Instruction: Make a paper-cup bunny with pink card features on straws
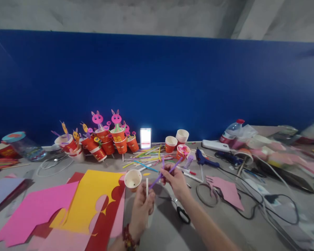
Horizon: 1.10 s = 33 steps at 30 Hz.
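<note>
In the head view my left hand is closed round a white stick that stands upright from its fingers. A purple pipe cleaner runs up from beside that hand to my right hand, whose fingers pinch it. Its upper end slants past the right fingers. A paper cup stands open side up just left of my left hand. Scissors with black handles lie on the table below my right wrist.
Decorated red cups stand at the back left, coloured pipe cleaners behind my hands. Yellow paper and pink paper lie left. A blue glue gun, cables and a bottle are right.
</note>
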Each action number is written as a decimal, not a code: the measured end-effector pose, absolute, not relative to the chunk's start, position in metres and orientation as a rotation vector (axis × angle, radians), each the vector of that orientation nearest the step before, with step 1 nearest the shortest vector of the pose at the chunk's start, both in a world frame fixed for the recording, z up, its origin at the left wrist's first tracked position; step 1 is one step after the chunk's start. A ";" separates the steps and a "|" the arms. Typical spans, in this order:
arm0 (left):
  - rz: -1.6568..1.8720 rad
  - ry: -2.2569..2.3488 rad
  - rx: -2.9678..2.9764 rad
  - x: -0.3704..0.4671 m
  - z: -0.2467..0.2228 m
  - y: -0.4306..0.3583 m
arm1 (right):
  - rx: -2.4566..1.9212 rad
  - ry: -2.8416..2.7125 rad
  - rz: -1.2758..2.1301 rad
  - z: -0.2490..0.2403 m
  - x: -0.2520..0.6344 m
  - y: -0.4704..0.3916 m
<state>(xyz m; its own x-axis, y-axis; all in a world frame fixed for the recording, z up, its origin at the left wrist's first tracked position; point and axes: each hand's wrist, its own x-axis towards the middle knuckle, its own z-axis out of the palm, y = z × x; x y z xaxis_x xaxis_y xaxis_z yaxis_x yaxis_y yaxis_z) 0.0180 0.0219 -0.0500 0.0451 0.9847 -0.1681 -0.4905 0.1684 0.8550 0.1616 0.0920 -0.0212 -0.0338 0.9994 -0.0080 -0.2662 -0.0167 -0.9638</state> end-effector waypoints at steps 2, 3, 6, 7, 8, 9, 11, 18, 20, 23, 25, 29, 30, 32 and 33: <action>1.331 0.935 0.732 0.016 -0.049 0.021 | -1.009 -0.964 1.408 -0.027 0.158 0.073; 1.352 0.951 0.747 0.014 -0.048 0.021 | -1.013 -0.937 1.428 -0.029 0.157 0.066; 1.384 0.994 0.802 0.010 -0.046 0.021 | -1.015 -0.884 1.483 -0.035 0.155 0.050; 1.382 1.007 0.822 0.009 -0.045 0.020 | -1.012 -0.878 1.503 -0.036 0.153 0.046; 1.377 1.018 0.841 0.008 -0.045 0.020 | -1.006 -0.878 1.523 -0.036 0.152 0.043; 1.370 1.029 0.856 0.008 -0.044 0.019 | -0.999 -0.882 1.545 -0.037 0.149 0.040; 1.360 1.046 0.876 0.008 -0.043 0.017 | -0.984 -0.899 1.585 -0.039 0.144 0.035; 1.367 1.043 0.903 0.008 -0.041 0.014 | -0.983 -0.978 1.603 -0.048 0.140 0.028; 1.376 1.025 0.908 0.005 -0.039 0.016 | -0.984 -1.035 1.619 -0.047 0.149 0.026; 1.381 0.987 0.925 -0.002 -0.034 0.018 | -0.994 -1.132 1.637 -0.039 0.167 0.027; 1.354 0.959 0.950 -0.008 -0.029 0.019 | -1.013 -1.181 1.613 -0.032 0.179 0.029; 1.228 0.907 1.001 -0.015 -0.022 0.021 | -1.047 -1.321 1.589 -0.023 0.183 0.031; 1.208 0.899 1.004 -0.015 -0.021 0.022 | -1.049 -1.370 1.597 -0.023 0.180 0.031; 1.198 0.890 0.996 -0.015 -0.020 0.023 | -1.045 -1.469 1.621 -0.025 0.171 0.028; 1.201 0.885 0.986 -0.015 -0.020 0.023 | -1.040 -1.511 1.637 -0.027 0.166 0.026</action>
<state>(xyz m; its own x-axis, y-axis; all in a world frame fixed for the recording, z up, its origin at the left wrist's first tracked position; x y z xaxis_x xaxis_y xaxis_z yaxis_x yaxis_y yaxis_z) -0.0145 0.0228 -0.0202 0.1541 0.9875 -0.0333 -0.3237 0.0823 0.9426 0.1658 0.0258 -0.0269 -0.4579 0.8819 -0.1118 0.0412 -0.1046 -0.9937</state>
